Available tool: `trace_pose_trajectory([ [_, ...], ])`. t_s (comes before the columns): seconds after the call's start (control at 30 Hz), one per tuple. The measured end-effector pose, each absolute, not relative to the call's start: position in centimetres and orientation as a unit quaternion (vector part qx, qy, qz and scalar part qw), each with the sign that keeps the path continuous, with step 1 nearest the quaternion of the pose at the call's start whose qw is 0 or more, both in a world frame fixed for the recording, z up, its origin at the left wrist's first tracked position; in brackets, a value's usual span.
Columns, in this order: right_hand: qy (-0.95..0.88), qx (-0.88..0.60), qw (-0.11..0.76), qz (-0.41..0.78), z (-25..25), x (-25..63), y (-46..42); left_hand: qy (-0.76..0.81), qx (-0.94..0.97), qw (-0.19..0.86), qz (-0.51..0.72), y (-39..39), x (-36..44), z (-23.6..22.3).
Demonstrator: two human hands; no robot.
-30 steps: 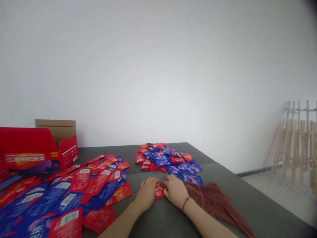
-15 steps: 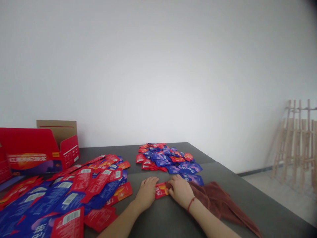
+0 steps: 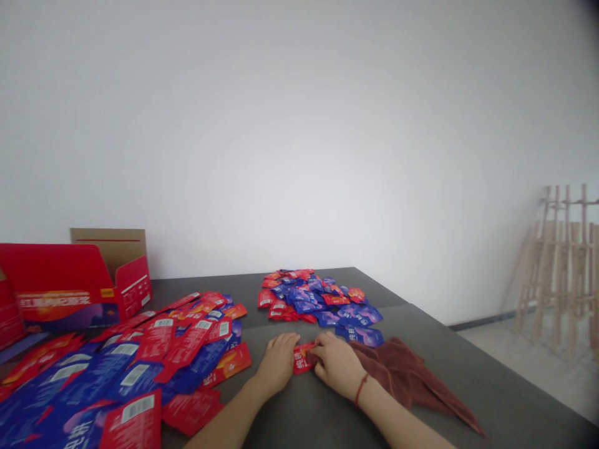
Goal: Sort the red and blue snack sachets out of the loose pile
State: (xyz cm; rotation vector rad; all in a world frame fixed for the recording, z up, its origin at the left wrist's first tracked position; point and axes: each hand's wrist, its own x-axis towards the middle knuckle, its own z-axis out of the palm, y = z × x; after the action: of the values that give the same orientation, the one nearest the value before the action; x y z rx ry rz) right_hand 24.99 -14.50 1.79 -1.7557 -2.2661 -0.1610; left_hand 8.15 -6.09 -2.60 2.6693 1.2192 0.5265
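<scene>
A small red sachet (image 3: 302, 360) with white lettering and an orange patch lies flat on the dark table between my hands. My left hand (image 3: 279, 362) rests at its left edge, fingers together and pressed down, pinning it. My right hand (image 3: 336, 363) is closed on a brown cloth (image 3: 397, 374), a bit of which shows under the fingertips on the sachet's right part. The cloth's loose end trails over the table to the right, past the wrist with a red string bracelet. My right fingers cover that side of the sachet.
A large pile of red and blue sachets (image 3: 154, 358) spreads at the left. Another heap of sachets (image 3: 309, 296) lies beyond my hands. An open red carton (image 3: 60, 268) stands at the back left. Wooden easels (image 3: 561, 262) lean by the white wall, right.
My right hand has slid slightly left across the sachet with the cloth, whose trailing end has drawn in the same way. My left hand has stayed in place.
</scene>
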Motion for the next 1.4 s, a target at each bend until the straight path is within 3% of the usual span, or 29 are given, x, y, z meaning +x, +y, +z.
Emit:
trace_pose_trajectory([
  [0.23,-0.704,-0.694,0.132,-0.069,1.1,27.3,-12.9,0.389,0.896,0.097,0.191,-6.6,7.8,-1.7],
  [0.5,-0.670,-0.722,0.153,-0.086,0.3,28.8,-12.3,0.253,0.946,0.117,0.168,-8.0,6.9,0.6],
  [0.7,-0.668,-0.703,0.213,-0.119,1.7,29.4,-12.7,0.292,0.925,0.133,0.204,-7.4,7.3,0.8],
  [0.9,-0.720,-0.590,0.333,-0.146,2.5,28.4,-13.4,0.407,0.875,0.133,0.225,-6.4,7.9,-0.6],
  [1.13,-0.764,-0.609,0.185,-0.103,0.5,24.8,-12.8,0.449,0.871,0.076,0.187,-5.7,7.6,-2.1],
  [1.4,-0.814,-0.564,0.120,-0.072,0.9,22.5,-13.3,0.465,0.874,0.049,0.133,-6.1,7.8,-1.5],
])
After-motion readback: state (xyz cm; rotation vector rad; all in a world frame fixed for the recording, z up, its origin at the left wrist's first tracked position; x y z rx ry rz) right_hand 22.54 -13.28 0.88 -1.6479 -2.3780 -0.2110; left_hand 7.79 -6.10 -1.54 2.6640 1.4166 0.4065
